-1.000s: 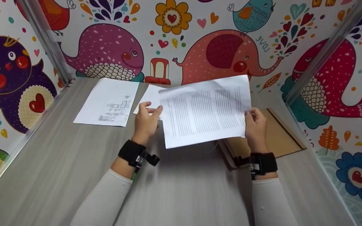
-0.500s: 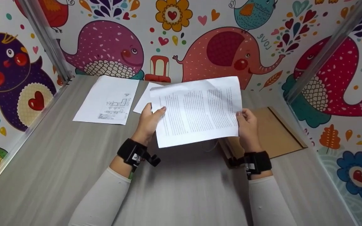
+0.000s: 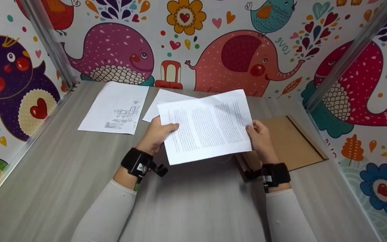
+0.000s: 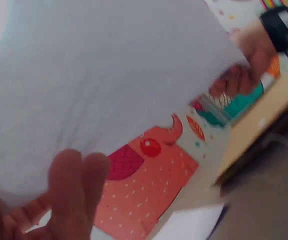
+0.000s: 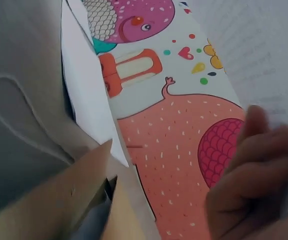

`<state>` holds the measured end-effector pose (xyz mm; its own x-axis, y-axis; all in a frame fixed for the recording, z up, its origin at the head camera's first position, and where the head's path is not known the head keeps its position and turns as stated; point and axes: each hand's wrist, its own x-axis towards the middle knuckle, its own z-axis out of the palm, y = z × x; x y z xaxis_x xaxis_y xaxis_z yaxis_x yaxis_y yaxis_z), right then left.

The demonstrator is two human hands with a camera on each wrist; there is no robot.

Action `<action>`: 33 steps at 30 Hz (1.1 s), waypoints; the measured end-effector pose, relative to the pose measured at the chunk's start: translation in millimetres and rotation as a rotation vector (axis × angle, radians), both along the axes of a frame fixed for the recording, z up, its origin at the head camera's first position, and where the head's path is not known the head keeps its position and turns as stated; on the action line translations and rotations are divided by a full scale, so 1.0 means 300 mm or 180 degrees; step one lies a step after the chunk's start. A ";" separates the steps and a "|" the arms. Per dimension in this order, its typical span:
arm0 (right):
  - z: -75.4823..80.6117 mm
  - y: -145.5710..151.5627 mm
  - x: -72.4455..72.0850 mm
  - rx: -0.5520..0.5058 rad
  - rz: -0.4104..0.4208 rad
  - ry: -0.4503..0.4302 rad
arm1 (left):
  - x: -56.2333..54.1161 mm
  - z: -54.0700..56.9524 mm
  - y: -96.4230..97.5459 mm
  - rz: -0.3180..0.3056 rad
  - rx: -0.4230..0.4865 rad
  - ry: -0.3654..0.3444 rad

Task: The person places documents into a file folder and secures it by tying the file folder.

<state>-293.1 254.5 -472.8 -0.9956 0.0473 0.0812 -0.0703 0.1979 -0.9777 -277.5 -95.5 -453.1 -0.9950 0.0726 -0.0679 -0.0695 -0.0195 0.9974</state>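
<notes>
A white sheet of paper (image 3: 207, 126) with columns of printed text is held up above the table between both hands. My left hand (image 3: 158, 132) pinches its left edge, thumb on the printed face and the other fingers (image 4: 69, 185) behind it. At the right edge, my right hand (image 3: 262, 137) pinches the paper between thumb and curled fingers (image 5: 264, 160). The sheet tilts, its right side higher than its left. Only its plain back shows in the left wrist view.
A drawing sheet (image 3: 113, 107) lies at the back left of the table (image 3: 62, 174). Another white paper (image 3: 161, 101) lies partly behind the held sheet. Under the right hand is a brown cardboard folder (image 3: 291, 141), with a thin white string loop (image 5: 14, 125) beside it. Patterned walls enclose the table.
The held sheet has moved left and down toward the person, its top leaning back more. My left hand has gone from loosely beside the edge to pinching it; the right hand moved left.
</notes>
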 end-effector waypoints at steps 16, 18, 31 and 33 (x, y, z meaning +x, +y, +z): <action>-0.018 0.081 0.040 0.3015 0.0833 -0.1193 | 0.045 0.058 0.010 0.0287 -0.0878 0.0505; -0.023 0.078 0.044 0.3054 0.0822 -0.1259 | 0.048 0.057 0.016 0.0277 -0.0843 0.0495; -0.024 0.066 0.035 0.3136 0.0595 -0.1203 | 0.053 0.023 0.051 0.0116 -0.0660 0.0528; -0.021 0.067 0.033 0.3071 0.0566 -0.1230 | 0.051 0.016 0.058 0.0086 -0.0645 0.0510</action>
